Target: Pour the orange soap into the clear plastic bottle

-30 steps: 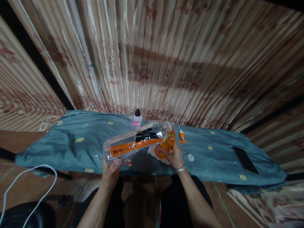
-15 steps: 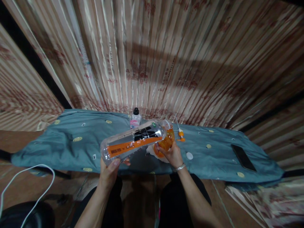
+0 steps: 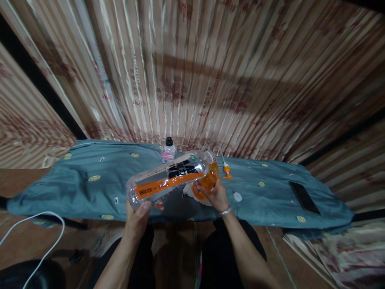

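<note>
A large clear plastic bottle [image 3: 162, 182] with an orange and black label is tilted, its base gripped by my left hand [image 3: 138, 212]. Its neck slants up to the right, up against the mouth of an orange translucent bottle [image 3: 212, 172]. My right hand [image 3: 217, 196], with a bracelet at the wrist, wraps round the orange bottle. Under that bottle lies a crumpled white cloth or tissue [image 3: 190, 190]. To its right rest an orange pump top [image 3: 226, 170] with a thin tube and a round white cap [image 3: 237, 196]. Whether liquid flows between the bottles I cannot tell.
A small clear bottle with a black cap [image 3: 169, 150] stands behind the large one. A black phone [image 3: 304, 198] lies at the right on the teal cloth-covered table [image 3: 75, 180]. Striped curtains [image 3: 192, 72] hang behind; a white cable [image 3: 61, 228] loops at the lower left.
The whole view has shifted slightly, so things sit a little further left. Both hands keep their hold on the two bottles, with hardly any movement between them.
</note>
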Tool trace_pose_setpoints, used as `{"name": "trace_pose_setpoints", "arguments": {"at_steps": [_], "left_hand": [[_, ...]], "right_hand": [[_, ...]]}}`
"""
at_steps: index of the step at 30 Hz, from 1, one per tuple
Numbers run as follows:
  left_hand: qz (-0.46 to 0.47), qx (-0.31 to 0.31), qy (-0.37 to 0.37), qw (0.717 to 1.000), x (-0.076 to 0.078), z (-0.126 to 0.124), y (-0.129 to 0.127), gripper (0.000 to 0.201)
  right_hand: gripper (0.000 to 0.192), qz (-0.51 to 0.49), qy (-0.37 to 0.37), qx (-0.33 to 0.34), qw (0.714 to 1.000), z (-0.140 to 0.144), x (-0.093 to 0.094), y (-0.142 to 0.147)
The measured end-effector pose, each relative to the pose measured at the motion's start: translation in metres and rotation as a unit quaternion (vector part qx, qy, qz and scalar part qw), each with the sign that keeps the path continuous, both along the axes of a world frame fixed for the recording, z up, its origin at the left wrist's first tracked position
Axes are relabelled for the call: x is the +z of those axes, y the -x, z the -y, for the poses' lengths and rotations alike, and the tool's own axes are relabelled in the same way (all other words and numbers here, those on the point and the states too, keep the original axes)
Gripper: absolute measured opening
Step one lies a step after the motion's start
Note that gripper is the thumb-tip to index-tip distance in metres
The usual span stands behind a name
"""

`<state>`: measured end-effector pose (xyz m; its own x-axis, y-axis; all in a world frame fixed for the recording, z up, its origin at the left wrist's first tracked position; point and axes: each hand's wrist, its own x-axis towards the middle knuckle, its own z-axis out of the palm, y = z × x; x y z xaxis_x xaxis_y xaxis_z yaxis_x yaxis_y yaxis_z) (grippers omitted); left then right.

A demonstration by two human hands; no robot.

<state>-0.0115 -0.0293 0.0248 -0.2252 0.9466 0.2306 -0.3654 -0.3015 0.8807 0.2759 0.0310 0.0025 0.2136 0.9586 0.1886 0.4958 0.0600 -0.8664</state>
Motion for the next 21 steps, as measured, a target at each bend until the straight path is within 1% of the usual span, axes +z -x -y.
{"name": "trace_pose_setpoints", "arguments": {"at_steps": [3, 6, 8, 11, 13, 15, 19, 21], "left_hand": [[0.007, -0.009, -0.009, 1.000, -0.004, -0.004, 0.006, 0.053], [0.010, -0.007, -0.008, 1.000, -0.008, -0.005, 0.007, 0.049], [0.012, -0.007, -0.009, 1.000, -0.008, -0.004, 0.006, 0.051], [0.016, -0.001, -0.004, 1.000, -0.004, -0.001, 0.004, 0.052], [0.019, 0.006, 0.004, 1.000, 0.000, 0.001, 0.002, 0.051], [0.019, 0.005, 0.008, 1.000, 0.002, 0.001, 0.001, 0.054], [0.013, -0.003, -0.001, 1.000, -0.001, -0.001, 0.003, 0.061], [0.010, -0.004, -0.002, 1.000, -0.004, -0.002, 0.005, 0.061]], "right_hand": [[0.080, 0.010, 0.004, -0.002, 1.000, 0.000, 0.000, 0.000], [0.076, 0.001, 0.000, -0.008, 1.000, 0.000, 0.001, 0.002], [0.073, -0.004, -0.008, -0.012, 1.000, 0.001, 0.002, 0.003], [0.073, -0.006, -0.019, -0.011, 1.000, 0.001, 0.002, 0.004], [0.074, -0.014, -0.018, -0.007, 1.000, 0.002, 0.001, 0.004], [0.073, -0.022, -0.010, -0.003, 1.000, 0.002, 0.000, 0.003], [0.063, -0.013, 0.000, -0.015, 1.000, 0.001, -0.001, 0.003], [0.064, -0.008, -0.006, -0.019, 1.000, 0.001, -0.001, 0.003]]}}
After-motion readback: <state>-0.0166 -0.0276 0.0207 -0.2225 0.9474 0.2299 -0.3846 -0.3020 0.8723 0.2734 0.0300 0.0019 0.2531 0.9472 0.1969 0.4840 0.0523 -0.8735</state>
